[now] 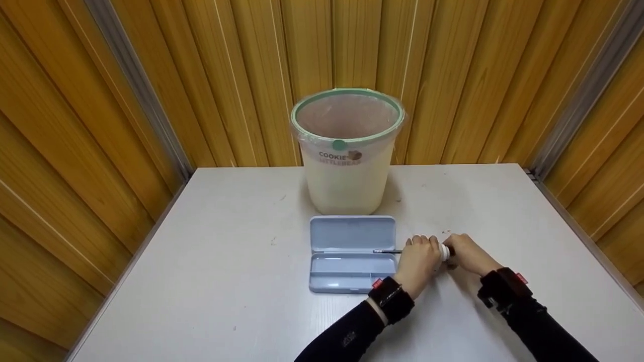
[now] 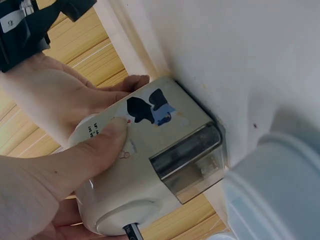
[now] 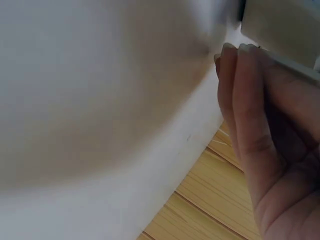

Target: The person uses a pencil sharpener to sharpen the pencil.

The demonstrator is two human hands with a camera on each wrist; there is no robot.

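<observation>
My left hand (image 1: 420,261) grips a cream pencil sharpener (image 2: 140,165) with a dark blue animal picture and a clear shavings drawer, its thumb lying on the printed face. A dark pencil (image 1: 386,251) sticks out of the sharpener's left end, over the right edge of the open blue pencil case (image 1: 352,234). At the opposite end, my right hand (image 1: 469,254) bends its fingers around a small dark part that looks like the crank handle, mostly hidden by the hand. The right wrist view shows the bent fingers (image 3: 247,100) close beside the sharpener body.
A cream bin (image 1: 347,183) with a green rim and a clear liner stands behind the pencil case. All of this is on a white table (image 1: 226,261), with wood-patterned panels (image 1: 241,75) at its back and sides.
</observation>
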